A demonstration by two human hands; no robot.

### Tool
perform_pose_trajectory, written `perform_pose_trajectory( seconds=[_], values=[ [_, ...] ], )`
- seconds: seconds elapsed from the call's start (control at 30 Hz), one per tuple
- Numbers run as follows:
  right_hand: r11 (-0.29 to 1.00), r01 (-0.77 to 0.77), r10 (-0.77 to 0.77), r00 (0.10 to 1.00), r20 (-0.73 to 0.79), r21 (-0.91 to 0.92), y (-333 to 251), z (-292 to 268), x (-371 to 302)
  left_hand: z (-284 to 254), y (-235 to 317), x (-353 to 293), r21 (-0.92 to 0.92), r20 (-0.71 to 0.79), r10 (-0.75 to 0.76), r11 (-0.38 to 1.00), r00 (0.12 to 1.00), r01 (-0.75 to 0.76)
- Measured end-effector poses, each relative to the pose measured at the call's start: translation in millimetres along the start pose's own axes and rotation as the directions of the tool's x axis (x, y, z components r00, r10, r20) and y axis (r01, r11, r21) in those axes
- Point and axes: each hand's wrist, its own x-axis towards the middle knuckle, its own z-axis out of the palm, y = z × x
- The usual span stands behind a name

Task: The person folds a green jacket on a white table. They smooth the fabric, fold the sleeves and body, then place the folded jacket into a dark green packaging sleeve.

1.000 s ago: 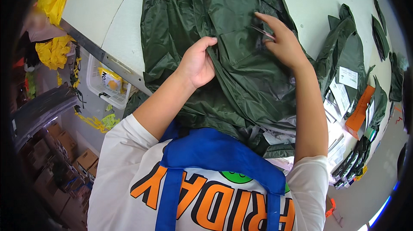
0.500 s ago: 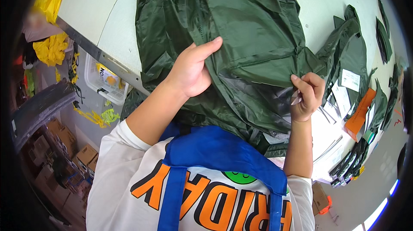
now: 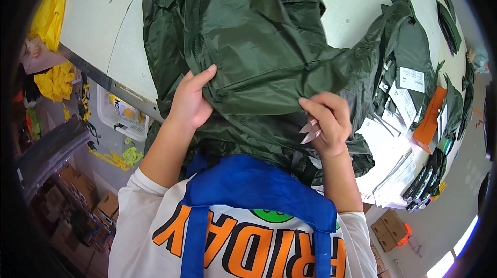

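Note:
A dark green waterproof jacket (image 3: 248, 45) with a zip (image 3: 196, 34) lies spread over the table and hangs down to my blue apron. My left hand (image 3: 190, 103) is closed on the cloth beside the zip, thumb on top and fingers partly hidden behind the fabric. To the right, my right hand (image 3: 331, 122) pinches the hem edge between thumb and forefinger. Tucked in that palm is a pair of small thread snips (image 3: 310, 132), blades pointing left and apart from the cloth. Between the two hands the hem edge runs fairly straight.
The pale table (image 3: 111, 24) has a metal edge on the left, with a white plastic basket (image 3: 135, 129) below it. Yellow cloth (image 3: 54, 81) and another person's hand are beyond. On the right lie more green pieces, paper labels (image 3: 411, 80) and an orange card (image 3: 430, 120).
Both hands have moved left and slightly down, drawing the jacket with them. The snips' blades now show more clearly. More of the jacket stretches out to the right.

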Motion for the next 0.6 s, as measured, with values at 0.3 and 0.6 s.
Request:
perform_pose_trajectory(
  seconds=[0.3,0.6],
  values=[
    [0.593,-0.795,0.802,0.567,-0.188,0.128,226.8,-53.8,56.6,-4.2,-11.1,7.0,0.697,-0.029,0.373,0.672,0.927,-0.249],
    [0.889,-0.4,0.407,0.913,0.017,0.221,92.1,-34.8,83.3,44.4,28.6,15.3,0.68,0.326,0.51,0.458,0.796,-0.572]
  ],
)
